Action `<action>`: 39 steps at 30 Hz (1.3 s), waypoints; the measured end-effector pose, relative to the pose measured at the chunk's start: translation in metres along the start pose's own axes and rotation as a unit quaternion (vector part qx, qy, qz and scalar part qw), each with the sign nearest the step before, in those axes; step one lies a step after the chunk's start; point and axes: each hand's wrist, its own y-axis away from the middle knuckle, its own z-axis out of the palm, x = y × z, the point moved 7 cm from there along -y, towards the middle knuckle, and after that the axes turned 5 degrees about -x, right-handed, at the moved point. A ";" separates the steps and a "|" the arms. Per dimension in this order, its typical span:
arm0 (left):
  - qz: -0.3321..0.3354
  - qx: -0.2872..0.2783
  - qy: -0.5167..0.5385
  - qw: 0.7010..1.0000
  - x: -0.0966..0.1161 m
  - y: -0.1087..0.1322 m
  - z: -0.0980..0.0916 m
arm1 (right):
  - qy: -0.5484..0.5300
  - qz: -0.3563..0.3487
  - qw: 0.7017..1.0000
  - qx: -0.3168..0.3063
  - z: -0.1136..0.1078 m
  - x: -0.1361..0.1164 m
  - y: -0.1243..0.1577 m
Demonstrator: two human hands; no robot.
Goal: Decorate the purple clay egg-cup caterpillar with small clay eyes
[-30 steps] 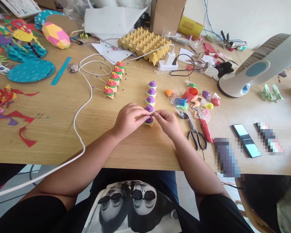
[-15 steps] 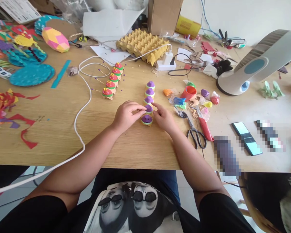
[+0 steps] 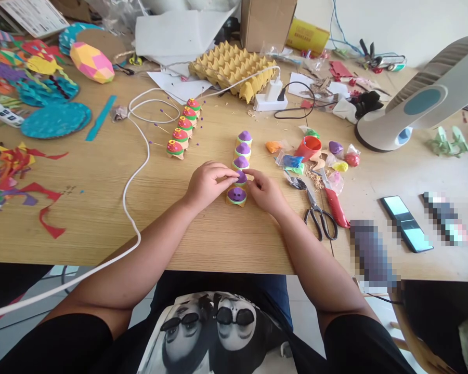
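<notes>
A purple caterpillar [image 3: 241, 164] made of egg-carton cups lies in a row on the wooden table [image 3: 101, 208]; its front cup shows a small face. My left hand [image 3: 207, 183] curls round its left side, fingertips pinched on the second cup from the front. My right hand [image 3: 265, 190] pinches the same cup from the right. A second caterpillar [image 3: 183, 128], red and green, lies further back to the left.
Scissors [image 3: 317, 215] and a red-handled knife [image 3: 334, 205] lie right of my hands, with clay lumps and a red cup [image 3: 307, 149] behind. A phone [image 3: 406, 223], a white fan [image 3: 421, 101], an egg carton [image 3: 232, 67], a white cable [image 3: 138, 156] and paper scraps [image 3: 19, 171] surround.
Both hands moved back from the front cup to the second cup, uncovering the face on the front one. The view shifted slightly.
</notes>
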 end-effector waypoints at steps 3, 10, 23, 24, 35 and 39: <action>-0.007 -0.009 -0.006 1.000 -0.001 0.000 0.001 | -0.002 -0.006 1.000 0.004 -0.001 -0.001 0.000; -0.008 -0.010 -0.015 1.000 -0.002 0.001 0.001 | -0.001 -0.007 1.000 0.006 -0.001 0.000 0.001; 0.001 -0.016 -0.037 0.999 -0.002 0.001 0.002 | -0.004 -0.010 1.000 0.008 0.001 0.003 -0.001; -0.001 -0.020 -0.037 0.999 -0.001 0.001 0.001 | -0.003 -0.010 1.000 0.008 0.001 0.003 -0.001; -0.134 0.023 0.074 0.988 -0.015 0.003 0.001 | -0.016 -0.004 1.000 0.026 -0.003 -0.003 0.001; -0.144 0.019 0.074 0.987 -0.017 0.002 0.005 | -0.013 -0.006 1.000 0.024 -0.002 -0.003 0.000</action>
